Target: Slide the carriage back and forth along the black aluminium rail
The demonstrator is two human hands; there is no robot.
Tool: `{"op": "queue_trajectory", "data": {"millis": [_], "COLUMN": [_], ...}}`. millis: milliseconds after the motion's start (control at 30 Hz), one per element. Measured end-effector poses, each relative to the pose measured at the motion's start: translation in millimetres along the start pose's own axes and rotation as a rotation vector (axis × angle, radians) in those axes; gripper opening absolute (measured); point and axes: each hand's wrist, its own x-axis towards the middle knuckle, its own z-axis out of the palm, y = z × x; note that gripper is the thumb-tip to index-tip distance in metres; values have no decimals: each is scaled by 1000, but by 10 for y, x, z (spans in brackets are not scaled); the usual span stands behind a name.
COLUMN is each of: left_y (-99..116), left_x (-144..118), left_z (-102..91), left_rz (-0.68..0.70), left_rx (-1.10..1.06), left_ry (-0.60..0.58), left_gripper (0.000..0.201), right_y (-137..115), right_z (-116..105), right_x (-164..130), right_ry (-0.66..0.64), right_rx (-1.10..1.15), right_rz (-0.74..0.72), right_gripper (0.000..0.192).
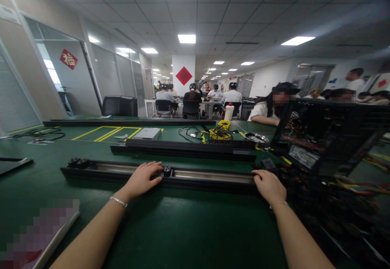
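A long black rail with a silvery middle strip (207, 175) lies across the green table in front of me. My left hand (142, 178) rests flat on the rail near its middle, fingers spread, next to a small black slider piece (167, 171). My right hand (269, 185) lies on the rail's right end, fingers curled over its edge. A bracelet sits on each wrist.
A second black rail (183, 148) lies farther back, with a white box (148, 133), cables and a yellow tool (221, 131) behind it. An open black computer case (329, 135) stands at right. Several people sit at tables beyond. A blurred flat item (39, 236) lies near left.
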Motion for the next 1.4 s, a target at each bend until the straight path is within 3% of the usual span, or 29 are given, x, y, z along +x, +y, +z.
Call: {"op": "queue_trajectory", "data": {"millis": [400, 667, 1400], "left_y": [49, 158, 217], "left_x": [-35, -17, 2], "left_z": [-22, 20, 40], "left_rz": [73, 124, 149], "left_rx": [89, 46, 91], "left_ry": [-3, 41, 15], "left_gripper": [45, 34, 40], "right_y": [10, 5, -1], "right_z": [22, 12, 5], "right_x": [5, 1, 2], "right_ry": [28, 33, 14], "right_rx": [9, 9, -3], "right_rz": [-36, -23, -37], "right_gripper": [38, 38, 38]}}
